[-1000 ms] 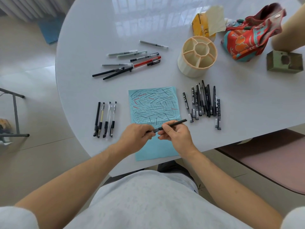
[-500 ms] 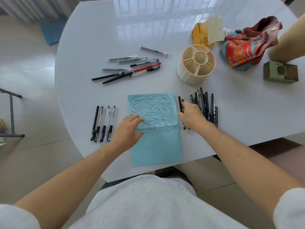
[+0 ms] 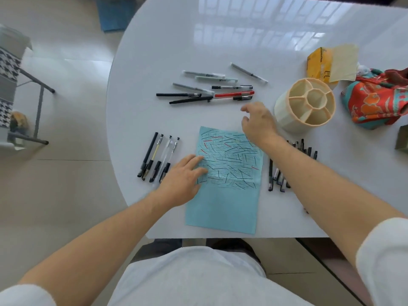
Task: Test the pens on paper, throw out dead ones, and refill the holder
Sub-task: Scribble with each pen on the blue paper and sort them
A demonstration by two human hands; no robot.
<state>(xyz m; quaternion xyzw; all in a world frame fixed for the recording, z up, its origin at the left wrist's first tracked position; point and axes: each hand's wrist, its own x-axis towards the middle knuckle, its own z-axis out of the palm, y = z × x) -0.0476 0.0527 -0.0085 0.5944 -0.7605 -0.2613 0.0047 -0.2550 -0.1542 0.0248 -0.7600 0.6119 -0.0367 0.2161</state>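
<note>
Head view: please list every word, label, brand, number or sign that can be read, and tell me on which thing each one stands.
No text can be read with certainty.
Yellow packet: dark print on its side, too blurred to read.
Pens beyond the paper: barrel markings too small to read.
Blue paper: only pen test strokes, no words.
Pen holder: no label visible.
</note>
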